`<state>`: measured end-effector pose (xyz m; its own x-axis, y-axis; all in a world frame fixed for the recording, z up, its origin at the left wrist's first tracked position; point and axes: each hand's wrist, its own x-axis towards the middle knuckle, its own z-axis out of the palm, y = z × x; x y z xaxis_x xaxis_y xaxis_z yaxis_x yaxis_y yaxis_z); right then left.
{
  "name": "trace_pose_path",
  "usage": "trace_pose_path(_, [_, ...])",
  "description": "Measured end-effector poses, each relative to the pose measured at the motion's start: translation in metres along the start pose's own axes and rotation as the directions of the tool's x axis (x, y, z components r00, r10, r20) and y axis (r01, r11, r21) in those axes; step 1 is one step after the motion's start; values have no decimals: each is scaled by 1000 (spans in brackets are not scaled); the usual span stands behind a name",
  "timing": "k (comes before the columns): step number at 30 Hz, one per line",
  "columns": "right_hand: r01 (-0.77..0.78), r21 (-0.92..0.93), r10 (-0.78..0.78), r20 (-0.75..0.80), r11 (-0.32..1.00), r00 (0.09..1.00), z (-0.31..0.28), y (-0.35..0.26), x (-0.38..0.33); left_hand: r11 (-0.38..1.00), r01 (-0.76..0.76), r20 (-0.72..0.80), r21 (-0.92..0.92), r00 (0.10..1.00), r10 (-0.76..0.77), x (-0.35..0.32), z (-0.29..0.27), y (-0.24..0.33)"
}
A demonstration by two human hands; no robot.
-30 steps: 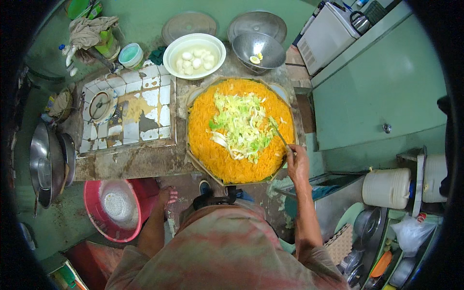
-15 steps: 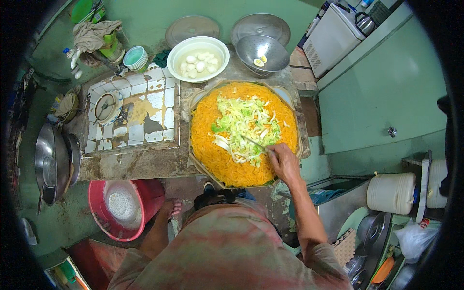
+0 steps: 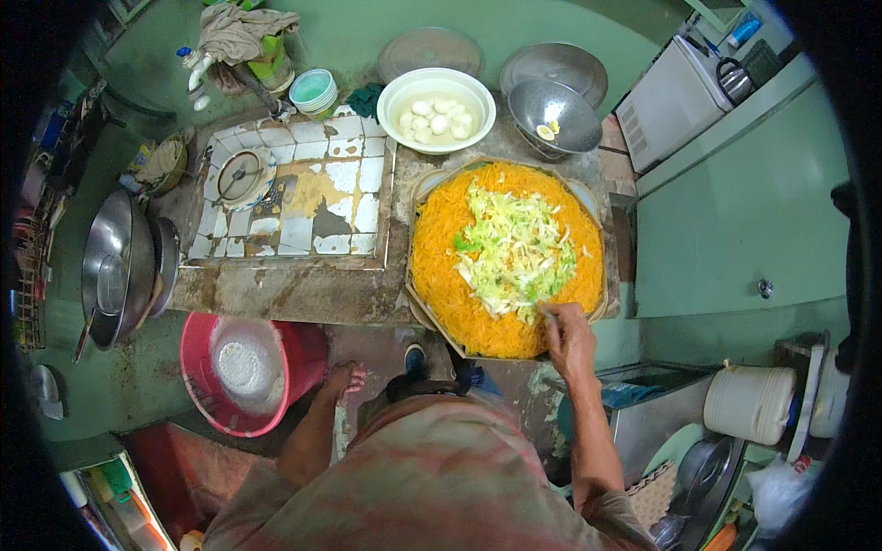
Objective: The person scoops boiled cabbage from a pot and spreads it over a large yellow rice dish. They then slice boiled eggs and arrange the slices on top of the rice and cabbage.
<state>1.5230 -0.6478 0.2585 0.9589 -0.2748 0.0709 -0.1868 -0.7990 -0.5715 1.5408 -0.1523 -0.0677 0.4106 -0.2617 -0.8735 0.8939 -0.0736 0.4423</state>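
**Mixing greens into the orange noodles: right hand working, left hand idle**

Landmark: big round tray of orange noodles (image 3: 450, 285) on the surface.

- Left hand (image 3: 344, 378): hangs below the surface edge, near-left of the tray, fingers loosely spread, holds nothing. Just beside it on the floor, a red basin (image 3: 197, 367) with a white bowl of something pale inside.
- Right hand (image 3: 570, 338): at the tray's near rim, closed around a thin utensil (image 3: 549, 313). Only a short bit shows and I can't tell what kind. Tip sits at the near edge of the shredded cabbage (image 3: 514, 257), which is heaped mid-tray on the noodles.
- Doing it well, my read: lift from under the noodles and fold the greens outward, small strokes. The tray is full to the rim and its near edge overhangs the surface, so spill risk is toward the floor. The free hand could steady the rim.
- Left of the tray: tiled sink (image 3: 294, 197) with a round plate in it.
- Far side of the tray: white bowl of peeled eggs (image 3: 436, 110), steel bowl (image 3: 554, 115) with one yellowish piece, two round lids leaning behind.
- Far left of the tray: stacked small teal bowls (image 3: 312, 90), cloth draped over green bottles (image 3: 243, 32).

Packages/labels: white lidded bucket (image 3: 749, 402) near-right of the tray; colourful cartons (image 3: 115, 496) at near-left, print too small to make out. No signs visible.
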Motion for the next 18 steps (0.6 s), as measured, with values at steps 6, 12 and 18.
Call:
trace_pose_path(6, [-81,-38,85,146,996,986,9,-16,-26,988,-55,52,142,997,48,-33,3,41])
trace_pose_path(12, [-214,53,213,28,975,977,-10,-1,-47,983,102,-79,154,993,-90,0,-24,17])
trace_pose_path(18, [-212,-9,210,-112,977,971,-5,26,-36,994,-87,238,61,969,71,11,-53,-18])
